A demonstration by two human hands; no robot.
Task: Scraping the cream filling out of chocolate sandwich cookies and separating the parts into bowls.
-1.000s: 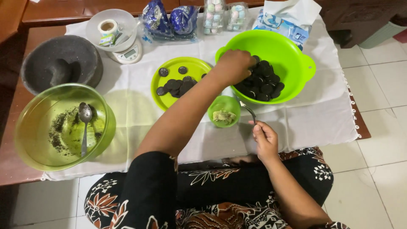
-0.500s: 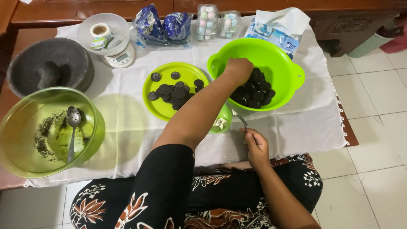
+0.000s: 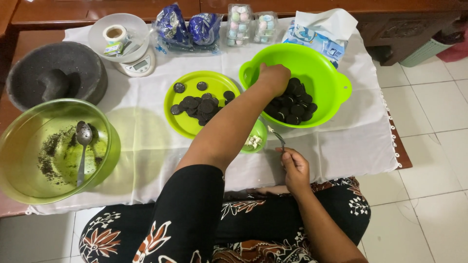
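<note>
Green bowl (image 3: pixel 325 68): many dark biscuits (image 3: pixel 295 102) left; plate (image 3: pixel 187 127) part-filled. Left hand (image 3: pixel 274 78) curled among them, grasp unclear. Right hand (image 3: pixel 294 168) clamps fork (image 3: pixel 277 137).

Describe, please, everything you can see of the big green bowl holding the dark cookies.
The green bowl looks like glossy lime plastic, round and deep, with two small rim handles. It stands upright on the white cloth, right of the green plate. Dark round cookies are heaped inside, and the left hand reaches in among them.
</note>
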